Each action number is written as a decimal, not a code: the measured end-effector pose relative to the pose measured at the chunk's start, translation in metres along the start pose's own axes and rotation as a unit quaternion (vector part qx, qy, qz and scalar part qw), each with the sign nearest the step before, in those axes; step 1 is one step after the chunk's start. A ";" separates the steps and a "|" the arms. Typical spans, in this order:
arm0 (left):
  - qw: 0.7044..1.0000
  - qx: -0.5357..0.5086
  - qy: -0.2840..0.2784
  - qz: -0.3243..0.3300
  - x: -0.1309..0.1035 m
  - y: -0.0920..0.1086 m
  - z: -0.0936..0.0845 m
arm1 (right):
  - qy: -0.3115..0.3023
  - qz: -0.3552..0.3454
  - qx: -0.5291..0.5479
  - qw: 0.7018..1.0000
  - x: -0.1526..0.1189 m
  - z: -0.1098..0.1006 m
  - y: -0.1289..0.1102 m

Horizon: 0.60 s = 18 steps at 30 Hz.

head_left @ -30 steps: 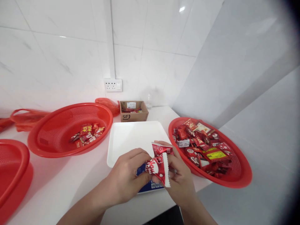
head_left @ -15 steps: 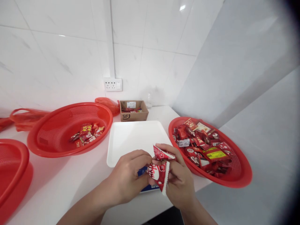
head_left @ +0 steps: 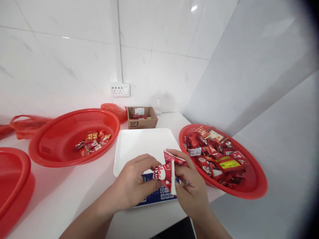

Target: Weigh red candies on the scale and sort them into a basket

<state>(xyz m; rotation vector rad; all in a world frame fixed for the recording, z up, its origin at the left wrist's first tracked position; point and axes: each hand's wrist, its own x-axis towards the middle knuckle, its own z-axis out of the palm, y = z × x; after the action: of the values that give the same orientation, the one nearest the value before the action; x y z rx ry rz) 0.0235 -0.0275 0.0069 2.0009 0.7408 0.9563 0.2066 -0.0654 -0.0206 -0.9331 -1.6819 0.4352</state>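
Observation:
Two red-and-white snack packets are between my hands, above the front of a white weighing scale (head_left: 144,142). My left hand (head_left: 136,182) pinches the nearer snack packet (head_left: 165,176) at its left end, thumb below and fingers above. The fingers of my right hand (head_left: 191,186) are closed round the second packet (head_left: 174,158), and they also touch the white crimped edge of the nearer one. Below the packets, part of the scale's blue keypad (head_left: 157,197) shows.
On the right stands a red basket (head_left: 261,186) full of mixed snack packets. Another red basket (head_left: 54,149) at the left holds several packets. A third basket (head_left: 15,156) is cut off at the left edge. Behind the scale sits a cardboard box (head_left: 147,123) with packets inside.
Both hands have lifted slightly, away from me. The nearer packet has turned more upright and moved up and left, and more of the scale's keypad shows.

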 end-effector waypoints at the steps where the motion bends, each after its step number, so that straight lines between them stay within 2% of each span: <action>1: 1.000 0.003 0.006 0.002 0.000 -0.001 0.001 | 0.000 -0.006 -0.006 1.000 0.001 -0.001 0.000; 3: 1.000 0.009 0.024 0.006 -0.001 -0.002 0.002 | -0.001 -0.001 -0.009 1.000 0.003 -0.001 0.000; 6: 0.999 -0.007 0.031 -0.017 -0.003 -0.004 0.003 | 0.001 0.044 0.018 0.999 0.004 0.001 0.002; 11: 0.989 -0.128 0.048 -0.050 -0.005 -0.007 0.002 | -0.004 0.127 0.110 0.986 0.002 0.004 0.002; 15: 0.972 -0.216 0.075 -0.060 -0.006 -0.008 0.002 | 0.018 0.116 0.115 0.986 0.001 0.004 0.001; 18: 0.968 -0.226 0.088 -0.072 -0.006 -0.007 0.000 | 0.036 0.118 0.090 0.988 0.001 0.004 0.000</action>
<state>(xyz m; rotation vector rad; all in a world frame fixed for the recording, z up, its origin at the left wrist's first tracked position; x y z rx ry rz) 0.0193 -0.0281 -0.0013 1.4621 0.6803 1.1120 0.2026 -0.0637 -0.0212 -1.0051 -1.4455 0.6924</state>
